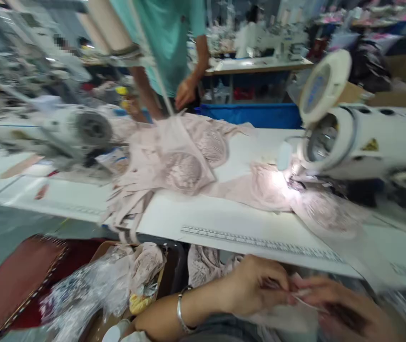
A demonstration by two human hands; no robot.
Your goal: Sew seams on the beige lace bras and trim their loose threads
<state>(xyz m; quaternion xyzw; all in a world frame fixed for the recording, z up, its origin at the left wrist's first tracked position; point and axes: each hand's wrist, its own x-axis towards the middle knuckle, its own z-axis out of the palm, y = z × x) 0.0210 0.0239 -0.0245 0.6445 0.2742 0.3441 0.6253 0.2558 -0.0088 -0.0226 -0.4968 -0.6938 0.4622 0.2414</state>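
Note:
My left hand [256,285], with a silver bangle at the wrist, is closed in a pinch over my lap, below the table edge. My right hand [345,304] is close beside it, its fingers curled and smeared by motion. A thin pale strip [308,302] runs between the fingers of both hands. Sheer pale fabric [277,317] hangs below them. On the sewing table [203,213], a pale pink bra [267,186] lies under the lit needle area of the sewing machine [377,137]. More pale pink bras [183,171] are piled to its left, straps hanging over the edge.
Another sewing machine [82,128] stands at the left. A printed ruler [260,243] runs along the front edge. Below sit a box with plastic bags [96,280] and a reddish cushion [21,280]. A person in a teal shirt [167,42] stands across the table, hands near the pile.

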